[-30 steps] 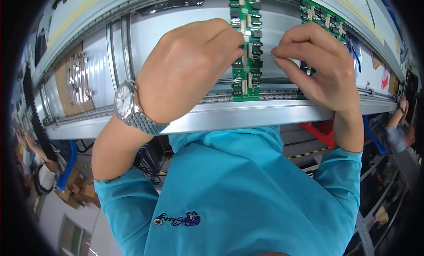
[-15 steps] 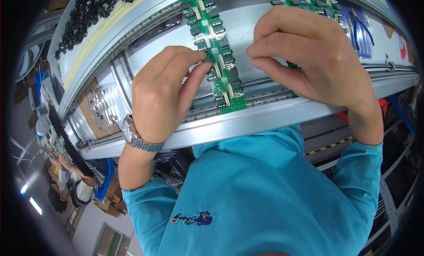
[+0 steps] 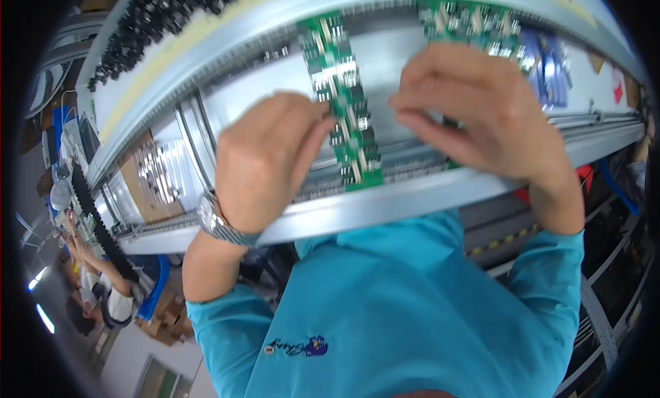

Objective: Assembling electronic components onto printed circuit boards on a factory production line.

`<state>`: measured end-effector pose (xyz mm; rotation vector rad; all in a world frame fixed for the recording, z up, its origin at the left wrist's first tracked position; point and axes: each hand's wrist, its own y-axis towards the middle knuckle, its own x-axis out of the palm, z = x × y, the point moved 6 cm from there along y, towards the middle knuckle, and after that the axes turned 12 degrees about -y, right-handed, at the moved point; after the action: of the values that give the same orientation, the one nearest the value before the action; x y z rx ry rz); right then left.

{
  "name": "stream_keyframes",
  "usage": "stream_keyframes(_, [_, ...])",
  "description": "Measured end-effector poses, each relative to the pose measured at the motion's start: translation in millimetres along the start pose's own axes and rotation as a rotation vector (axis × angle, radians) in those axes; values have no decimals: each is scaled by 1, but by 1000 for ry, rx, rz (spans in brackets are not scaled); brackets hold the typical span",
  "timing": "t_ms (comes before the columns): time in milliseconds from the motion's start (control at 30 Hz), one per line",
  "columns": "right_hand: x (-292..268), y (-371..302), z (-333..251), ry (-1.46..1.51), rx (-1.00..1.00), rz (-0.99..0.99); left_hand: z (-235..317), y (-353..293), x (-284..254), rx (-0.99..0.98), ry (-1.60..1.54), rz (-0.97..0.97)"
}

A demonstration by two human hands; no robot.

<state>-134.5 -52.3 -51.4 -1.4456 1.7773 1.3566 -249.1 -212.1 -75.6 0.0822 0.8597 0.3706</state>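
Note:
A long green circuit board (image 3: 346,89) lies across the rails, with rows of small black parts and pale connectors on it. My left hand (image 3: 268,157), with a metal watch (image 3: 218,223) on its wrist, has thumb and forefinger pinched at the board's left edge. Whatever sits between those fingertips is too small and blurred to name. To the right of the board, my right hand (image 3: 481,109) hovers with thumb and forefinger drawn close together. I cannot make out what, if anything, it pinches. Behind that hand a second green circuit board (image 3: 440,23) is partly hidden.
A metal conveyor rail (image 3: 392,202) runs along the near side. Beyond the far rail lies a heap of small black parts (image 3: 161,27). At the right are blue-handled pliers (image 3: 548,78); at the left, a clear tray (image 3: 161,174) of metal pieces. Another person (image 3: 103,281) works far left.
The whole view has shifted and blurred, so the board and rails sit lower in the picture. My fingers keep nearly the same pinched poses; the left fingertips stay at the board's left edge.

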Motion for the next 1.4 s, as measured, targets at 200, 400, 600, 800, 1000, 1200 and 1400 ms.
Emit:
stream_keyframes(200, [-17,29,40,-130,88,-106,-1,3,-6,84,-2,86])
stream_keyframes(400, [0,110,123,-433,286,-31,-4,2,-13,68,-93,115])
stream_keyframes(600, [24,135,122,-346,317,9,-16,5,-19,57,-117,158])
stream_keyframes(800, [30,138,130,-274,354,-24,-13,4,-19,77,-98,138])
stream_keyframes(1000, [26,139,124,-344,365,9,-15,6,-19,52,-130,150])
stream_keyframes(1200, [6,94,53,229,218,56,-14,5,-29,-55,-351,235])
stream_keyframes(1400, [-20,40,-38,95,-63,98,7,-2,-19,-290,-1144,219])
